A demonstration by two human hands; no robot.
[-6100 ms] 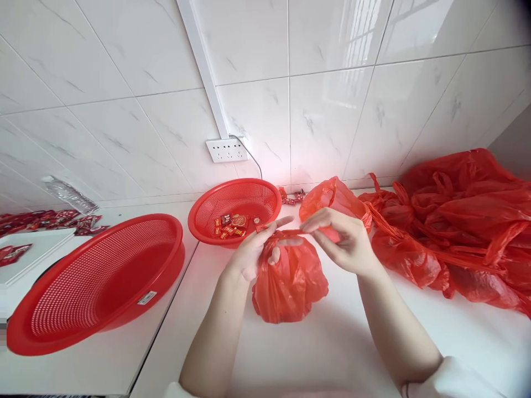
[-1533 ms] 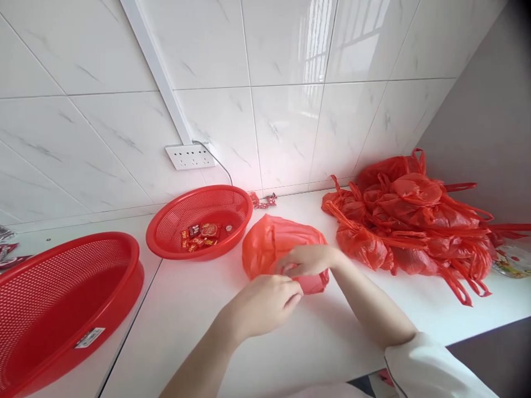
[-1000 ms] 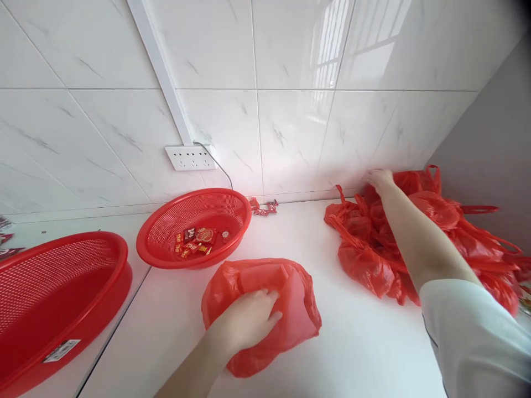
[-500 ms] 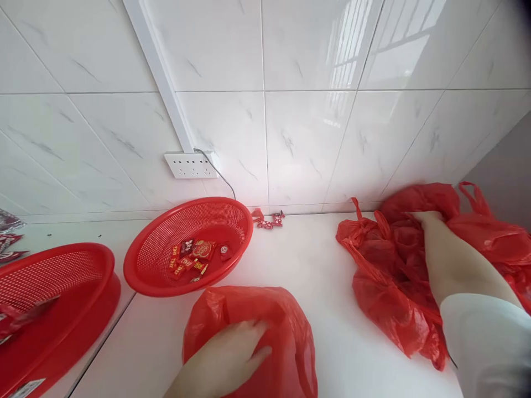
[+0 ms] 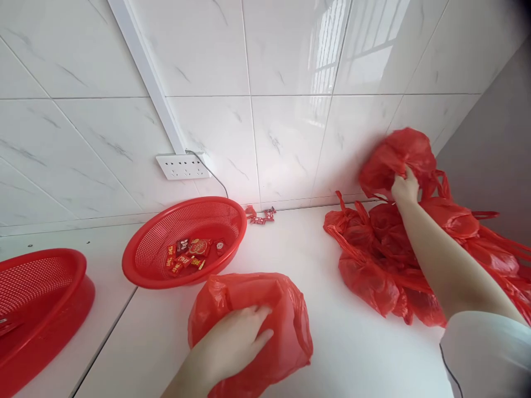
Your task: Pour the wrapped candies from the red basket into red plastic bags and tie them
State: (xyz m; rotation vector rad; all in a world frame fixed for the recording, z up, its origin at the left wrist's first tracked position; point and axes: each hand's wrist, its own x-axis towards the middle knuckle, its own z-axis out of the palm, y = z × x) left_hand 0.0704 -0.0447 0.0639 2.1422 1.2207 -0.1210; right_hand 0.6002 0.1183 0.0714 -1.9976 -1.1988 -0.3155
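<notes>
At the front of the white table, an opened red plastic bag (image 5: 286, 331) stands with its mouth facing up. My left hand (image 5: 238, 342) reaches into that mouth, its fingers stretched out and thumb apart, gripping nothing I can see. Over at the right, my right hand (image 5: 405, 187) is closed around the gathered neck of a filled red plastic bag (image 5: 409, 145). This bag hangs raised against the wall, above a heap of red plastic bags (image 5: 373, 276). What the bags contain is hidden.
A red mesh basket (image 5: 145, 232) holding several small red snack packets (image 5: 199, 247) stands left of centre. A second red basket (image 5: 78, 282) is at the left edge. Small packets (image 5: 259, 220) lie by the wall, below a power strip (image 5: 182, 167).
My right hand has lifted a bag from the heap, up and slightly left against the wall. My left hand stays in the open bag. The view has turned a little to the right.
</notes>
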